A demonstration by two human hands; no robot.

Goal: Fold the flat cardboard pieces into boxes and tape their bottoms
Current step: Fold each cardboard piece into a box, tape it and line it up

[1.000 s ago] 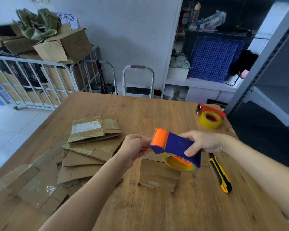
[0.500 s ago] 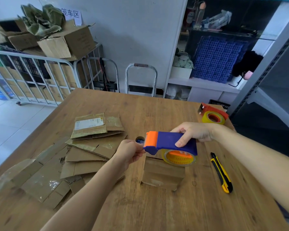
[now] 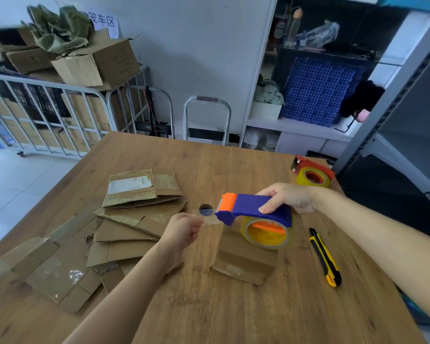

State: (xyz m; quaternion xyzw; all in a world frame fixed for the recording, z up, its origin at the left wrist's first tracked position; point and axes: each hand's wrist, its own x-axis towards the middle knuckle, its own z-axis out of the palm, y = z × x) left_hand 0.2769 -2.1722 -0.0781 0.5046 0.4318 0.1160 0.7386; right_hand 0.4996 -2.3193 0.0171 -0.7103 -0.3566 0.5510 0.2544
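Head view: folded box (image 3: 243, 259) sits mid-surface (image 3: 233, 314) under my tape dispenser (image 3: 255, 214). My right hand (image 3: 289, 198) grip closed round its handle; left hand (image 3: 184, 230) pinches the clear tape end (image 3: 210, 220). Flat cardboard pile (image 3: 124, 227) left, utility knife (image 3: 324, 256) right.

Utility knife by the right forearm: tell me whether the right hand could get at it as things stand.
Probably yes, once freed. The utility knife lies uncovered on the table just beside the right hand, but that hand grips the blue tape dispenser.
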